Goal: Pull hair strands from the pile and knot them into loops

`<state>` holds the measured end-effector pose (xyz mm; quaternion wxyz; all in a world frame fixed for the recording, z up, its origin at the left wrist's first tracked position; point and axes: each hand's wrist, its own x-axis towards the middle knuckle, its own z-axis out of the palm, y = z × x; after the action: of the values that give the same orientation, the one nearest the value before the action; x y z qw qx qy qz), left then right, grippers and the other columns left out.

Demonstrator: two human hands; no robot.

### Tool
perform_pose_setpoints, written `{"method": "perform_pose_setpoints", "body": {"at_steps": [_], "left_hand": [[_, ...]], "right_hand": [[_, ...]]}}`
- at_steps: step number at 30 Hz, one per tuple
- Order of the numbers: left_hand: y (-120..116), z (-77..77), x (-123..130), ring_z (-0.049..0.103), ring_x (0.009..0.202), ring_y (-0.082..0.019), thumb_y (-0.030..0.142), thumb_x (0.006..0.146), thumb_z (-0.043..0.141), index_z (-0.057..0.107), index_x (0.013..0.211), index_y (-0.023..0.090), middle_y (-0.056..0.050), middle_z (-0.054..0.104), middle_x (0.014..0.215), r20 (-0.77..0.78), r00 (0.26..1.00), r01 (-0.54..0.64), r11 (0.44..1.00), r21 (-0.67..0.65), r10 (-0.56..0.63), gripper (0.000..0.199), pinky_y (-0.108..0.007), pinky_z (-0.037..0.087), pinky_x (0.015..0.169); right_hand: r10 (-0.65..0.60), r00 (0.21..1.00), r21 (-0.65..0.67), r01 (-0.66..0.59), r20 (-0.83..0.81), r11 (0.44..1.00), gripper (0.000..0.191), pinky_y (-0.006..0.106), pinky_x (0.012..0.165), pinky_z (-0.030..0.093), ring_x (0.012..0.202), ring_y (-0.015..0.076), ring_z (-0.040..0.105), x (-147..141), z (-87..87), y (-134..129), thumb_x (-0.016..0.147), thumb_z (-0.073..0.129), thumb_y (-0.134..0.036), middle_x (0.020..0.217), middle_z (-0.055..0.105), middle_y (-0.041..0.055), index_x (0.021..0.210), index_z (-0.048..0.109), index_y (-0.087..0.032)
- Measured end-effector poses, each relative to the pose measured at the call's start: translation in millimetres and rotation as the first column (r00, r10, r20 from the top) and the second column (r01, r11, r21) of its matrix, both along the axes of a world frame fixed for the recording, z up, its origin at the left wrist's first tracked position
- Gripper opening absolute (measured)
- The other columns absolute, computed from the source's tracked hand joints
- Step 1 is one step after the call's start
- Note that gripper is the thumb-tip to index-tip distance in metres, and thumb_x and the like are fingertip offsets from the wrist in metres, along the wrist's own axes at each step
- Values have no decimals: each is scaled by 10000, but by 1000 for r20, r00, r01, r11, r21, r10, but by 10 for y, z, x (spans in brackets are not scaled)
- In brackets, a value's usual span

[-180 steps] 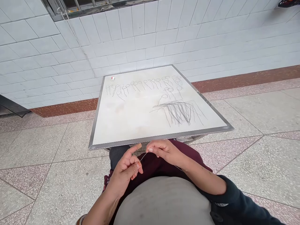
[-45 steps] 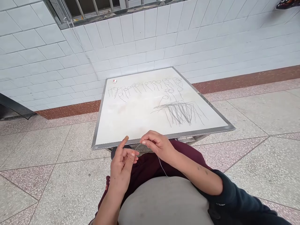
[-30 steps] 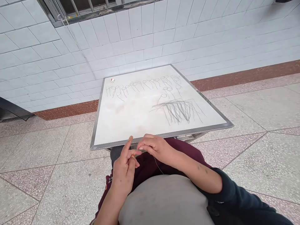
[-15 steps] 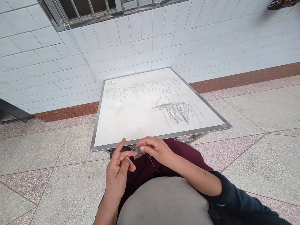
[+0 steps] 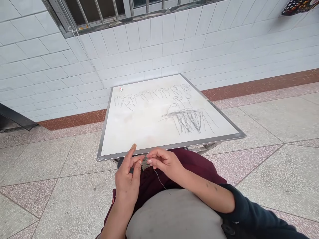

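Just off the near edge of the table, my left hand (image 5: 127, 179) pinches between its thumb and a finger, while its index finger, with a tan covering on the tip, points up. My right hand (image 5: 165, 163) meets it fingertip to fingertip, thumb and fingers closed on a thin wire (image 5: 160, 181). The wire's loose tail hangs from the right fingers toward my lap. The short stretch between the two hands is mostly hidden by fingers. Straight dark wires (image 5: 189, 120) lie in a loose pile on the table, and several wires bent into loops (image 5: 143, 94) form a row behind.
The white table (image 5: 129, 129) has a grey metal rim and stands near a tiled wall (image 5: 154, 53). A small red and white object (image 5: 121, 89) sits at its far left corner. Above is a barred window (image 5: 97, 13). Speckled floor tiles (image 5: 82, 199) surround the table.
My hands have come together, the left shifting slightly up and right, its thumb and fingers closing up near the right fingertips. The wire's hanging tail has swung a little left.
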<state>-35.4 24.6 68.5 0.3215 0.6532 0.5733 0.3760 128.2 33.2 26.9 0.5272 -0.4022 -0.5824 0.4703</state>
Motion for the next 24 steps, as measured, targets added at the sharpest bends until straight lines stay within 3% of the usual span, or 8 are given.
{"method": "perform_pose_setpoints", "body": {"at_steps": [7, 13, 16, 20, 24], "left_hand": [[-13, 16, 56, 691, 848, -181, 346, 892, 545, 525, 1327, 309, 1, 741, 975, -139, 988, -46, 991, 129, 64, 437, -317, 537, 774], [10, -7, 123, 683, 825, -167, 323, 879, 563, 536, 1318, 287, 1, 734, 908, -49, 994, -93, 982, 163, 102, 441, -296, 533, 772], [21, -10, 145, 673, 798, -156, 320, 874, 575, 539, 1315, 276, -2, 729, 912, 4, 993, -114, 980, 166, 115, 445, -284, 526, 766], [29, -3, 167, 658, 785, -143, 326, 866, 595, 544, 1302, 269, 5, 722, 887, 95, 988, -131, 985, 114, 120, 443, -267, 521, 762], [47, -9, 170, 655, 805, -146, 333, 864, 599, 547, 1293, 267, 13, 708, 843, 168, 980, -119, 992, 37, 111, 438, -282, 510, 815]], "right_hand": [[-114, 989, 186, 95, 93, 978, 112, 260, 673, 522, 739, 138, 637, -14, -7, -13, 873, 620, -299, 835, 701, 23, 936, 680, -230], [-81, 995, 56, 84, -54, 995, 119, 261, 677, 543, 731, 139, 655, -55, -26, -18, 828, 676, -301, 815, 702, 8, 914, 665, -219], [-106, 993, 86, 110, -48, 990, 104, 260, 682, 545, 745, 141, 660, -75, -38, -10, 831, 679, -286, 834, 706, 15, 906, 675, -214], [-208, 974, 277, 177, 90, 945, 52, 261, 651, 530, 719, 139, 638, -74, -24, 6, 865, 648, -229, 806, 706, 20, 896, 688, -217], [-302, 932, 522, 159, 201, 838, 106, 288, 651, 534, 698, 146, 613, -62, -33, 41, 899, 596, -164, 790, 709, 30, 951, 674, -214]]}}
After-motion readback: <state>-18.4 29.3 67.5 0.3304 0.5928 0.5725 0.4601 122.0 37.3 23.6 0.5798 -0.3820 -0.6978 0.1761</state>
